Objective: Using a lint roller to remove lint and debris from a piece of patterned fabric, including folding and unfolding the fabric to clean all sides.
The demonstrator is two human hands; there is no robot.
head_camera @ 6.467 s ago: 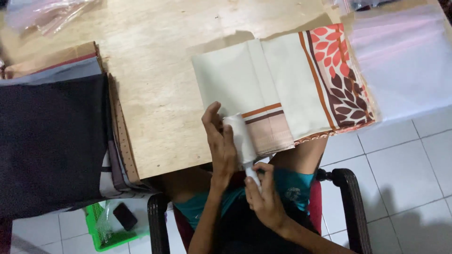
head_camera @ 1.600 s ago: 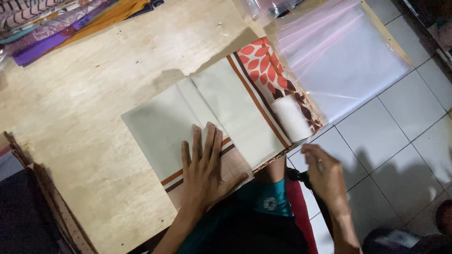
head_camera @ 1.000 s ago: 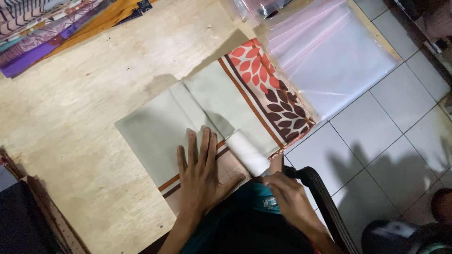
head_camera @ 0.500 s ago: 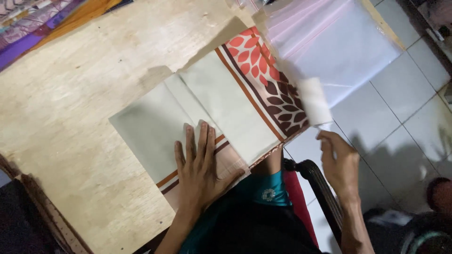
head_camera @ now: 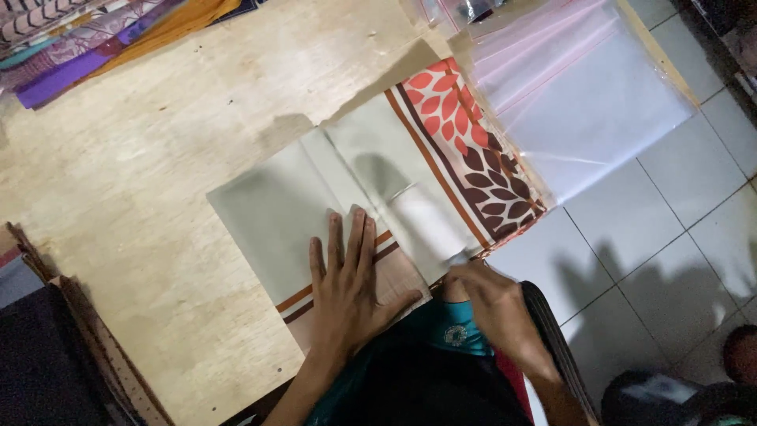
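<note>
Under the right hand, whose grip is closed on its handle, the white lint roller is back on the folded cloth, having swung off over the floor half a second ago; another pass seems under way. Just left of that grip, the left hand stays flat and open, pinning the cloth to the desk.

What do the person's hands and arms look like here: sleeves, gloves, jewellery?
Both the left hand and right hand are bare: no gloves, and no rings or watch that I can make out. Forearms are uncovered, no sleeves reaching them. A dark garment with teal trim shows at the body.
</note>
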